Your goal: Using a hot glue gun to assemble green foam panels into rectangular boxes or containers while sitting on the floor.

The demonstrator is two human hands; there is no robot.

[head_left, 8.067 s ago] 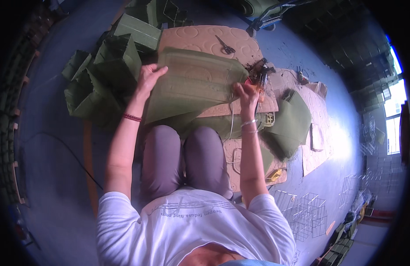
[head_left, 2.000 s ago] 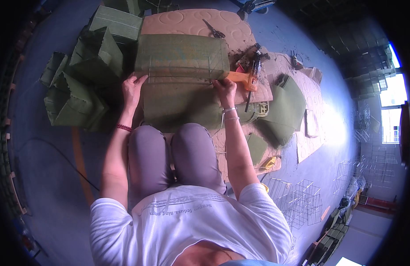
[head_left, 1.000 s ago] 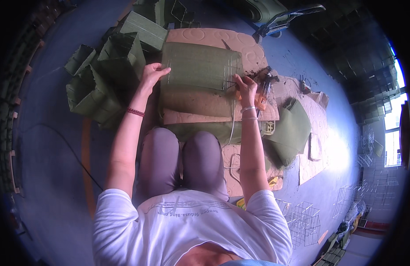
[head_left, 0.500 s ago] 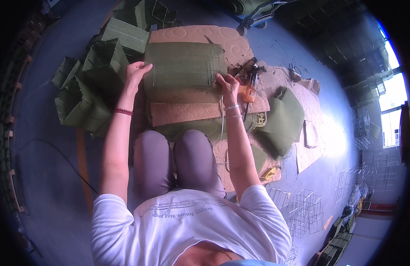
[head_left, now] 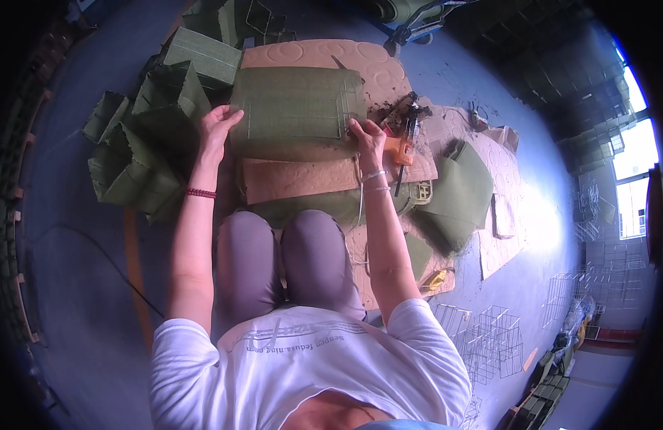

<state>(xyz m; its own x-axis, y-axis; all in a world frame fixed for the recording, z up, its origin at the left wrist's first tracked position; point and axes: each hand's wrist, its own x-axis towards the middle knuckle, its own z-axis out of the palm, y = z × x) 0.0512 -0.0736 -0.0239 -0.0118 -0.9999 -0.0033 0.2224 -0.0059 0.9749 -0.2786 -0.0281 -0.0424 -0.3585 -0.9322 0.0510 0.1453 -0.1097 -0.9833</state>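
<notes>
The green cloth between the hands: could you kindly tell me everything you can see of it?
The cloth is dull green, roughly rectangular and looks woven, with a bowed near edge. Thin, pale wires show near its left and right sides; whether they lie on or under it is unclear. It spreads over tan cardboard. The left hand pinches its left edge, the right hand its right.
</notes>
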